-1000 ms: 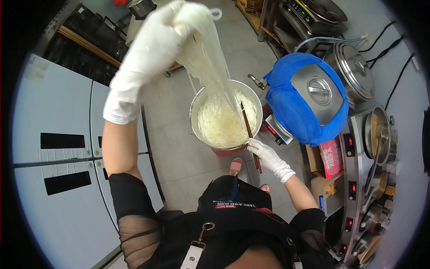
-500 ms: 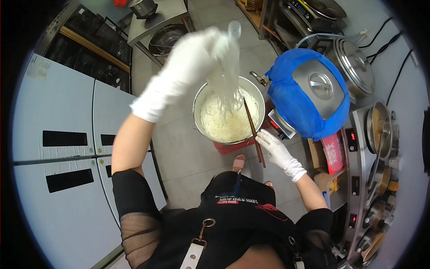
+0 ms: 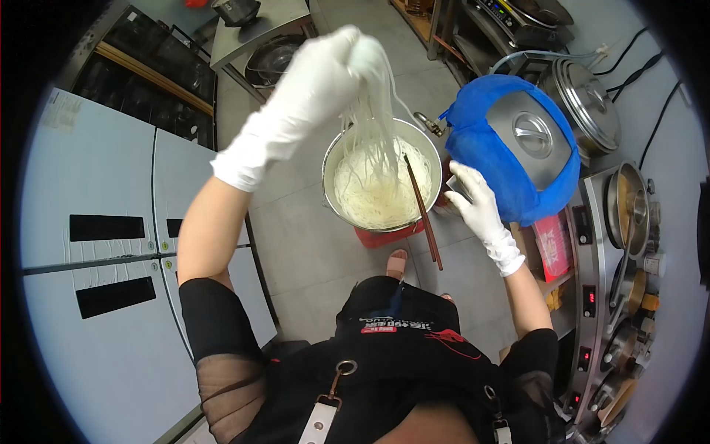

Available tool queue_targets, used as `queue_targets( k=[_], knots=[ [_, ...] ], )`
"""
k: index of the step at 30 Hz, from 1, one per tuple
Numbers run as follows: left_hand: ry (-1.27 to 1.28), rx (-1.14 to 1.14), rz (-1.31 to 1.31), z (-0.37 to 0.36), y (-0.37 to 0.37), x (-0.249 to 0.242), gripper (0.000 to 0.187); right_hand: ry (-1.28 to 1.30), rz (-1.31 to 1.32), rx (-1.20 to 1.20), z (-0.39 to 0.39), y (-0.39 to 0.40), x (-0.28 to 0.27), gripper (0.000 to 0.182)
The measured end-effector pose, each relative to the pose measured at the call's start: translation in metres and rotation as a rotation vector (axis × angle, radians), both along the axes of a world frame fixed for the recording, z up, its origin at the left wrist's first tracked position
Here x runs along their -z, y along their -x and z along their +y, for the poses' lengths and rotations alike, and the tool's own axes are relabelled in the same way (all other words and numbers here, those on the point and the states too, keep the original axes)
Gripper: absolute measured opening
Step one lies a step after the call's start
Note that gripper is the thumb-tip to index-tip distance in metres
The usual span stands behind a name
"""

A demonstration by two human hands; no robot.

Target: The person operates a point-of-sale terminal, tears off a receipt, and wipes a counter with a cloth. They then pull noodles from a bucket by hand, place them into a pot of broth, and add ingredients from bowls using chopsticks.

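White noodles [image 3: 376,111] hang in long strands from my left hand [image 3: 333,66], which is gloved in white and closed on them. Below is a round metal pot [image 3: 330,194] full of noodles, and the hanging strands reach down into it. A pair of dark chopsticks [image 3: 427,222] leans over the pot's right rim, tips inward. To the right of the pot, my right hand [image 3: 477,203], also in a white glove, has its fingers apart and holds nothing.
A lidded steel pot with a blue cloth [image 3: 484,174] around it stands to the right, its tap [image 3: 429,124] beside the noodle pot. Farther right is a counter with cookers [image 3: 589,296]. Pale cabinets [image 3: 96,185] line the left. Red plastic [image 3: 384,237] shows under the noodle pot.
My left hand has risen slightly and the strands hang longer. My right hand has left the chopsticks and moved up and right, fingers opening. The chopsticks have shifted slightly.
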State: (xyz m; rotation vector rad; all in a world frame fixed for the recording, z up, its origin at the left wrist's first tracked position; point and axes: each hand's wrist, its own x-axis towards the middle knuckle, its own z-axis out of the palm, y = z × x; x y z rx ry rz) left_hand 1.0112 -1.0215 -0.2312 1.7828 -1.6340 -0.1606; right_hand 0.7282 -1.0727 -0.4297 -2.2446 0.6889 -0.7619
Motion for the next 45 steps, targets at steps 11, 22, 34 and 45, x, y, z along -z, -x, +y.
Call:
queue_targets(
  k=[11,22,34,45],
  knots=[
    [0.448,0.374,-0.306,-0.003,0.002,-0.124,0.016,-0.222,-0.313,-0.128,0.001,-0.155,-0.038,0.1],
    [-0.14,0.048,0.291,0.002,-0.061,-0.025,0.025,-0.168,0.599,0.038,-0.034,-0.13,-0.018,0.034],
    [-0.101,0.359,1.639,-0.005,-0.003,0.186,0.039,-0.082,0.288,0.011,-0.035,-0.176,-0.112,0.027],
    [0.045,0.233,1.121,-0.007,-0.017,0.053,0.02,-0.634,-0.011,-0.179,-0.061,-0.115,-0.04,0.102]
  ],
)
